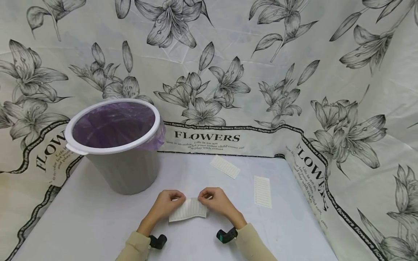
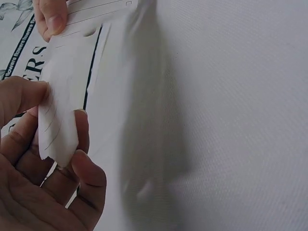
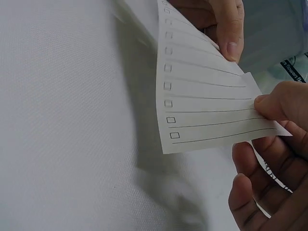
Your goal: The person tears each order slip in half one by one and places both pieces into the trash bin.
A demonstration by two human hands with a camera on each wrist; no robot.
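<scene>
A white checklist sheet [image 1: 188,211] with ruled lines and small square boxes hangs between both hands, close over the white table. My left hand [image 1: 166,203] pinches its upper left corner between thumb and fingers. At the upper right corner, my right hand [image 1: 218,201] pinches it the same way. In the left wrist view the held end of the sheet [image 2: 60,122] is bent, with an uneven lower edge and a dark slit beside it. The right wrist view shows the boxes and lines on the sheet [image 3: 207,103], its end by the right thumb.
A grey bin [image 1: 130,174] with a white rim and purple liner stands at the back left. Two more lined sheets lie on the table [image 1: 277,232], one sheet [image 1: 225,166] near the back and another sheet [image 1: 262,191] at right. Flower-printed cloth [image 1: 202,140] borders the table.
</scene>
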